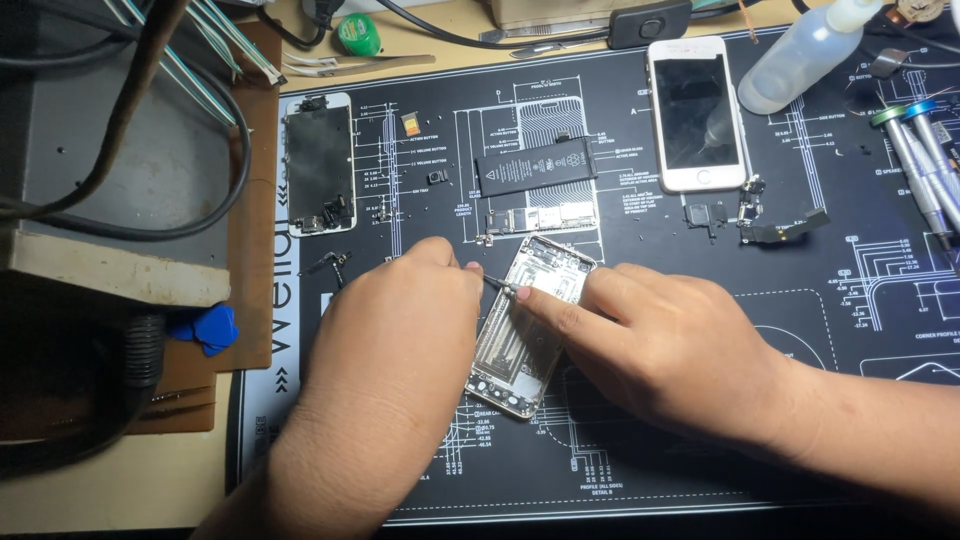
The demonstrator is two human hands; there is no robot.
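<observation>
Dimly lit counter (120, 500), mostly covered by a black repair mat (700, 440) printed with white phone schematics. Teardown looks well along — the opened phone shell (530, 325) is lying near the middle of the mat with the screen assembly (319, 165) already set aside toward the mat's left edge, the battery (535, 166) and logic board (540, 218) parked just above the shell, and small brackets and a flex part (780, 228) scattered to the right. What's left seems to be the small bits inside the shell.

A thin dark tool (497, 284) — tweezers or a fine driver, hard to tell — is pinched in the left hand (400, 320), fingers closed on it, tip touching the shell's upper left corner. The shell is steadied by the right hand (670, 345), index finger pressed flat on its upper part, not gripping anything.

A second white phone (695, 112), a squeeze bottle (800, 55) and screwdrivers (925, 160) are kept by the far right corner.
</observation>
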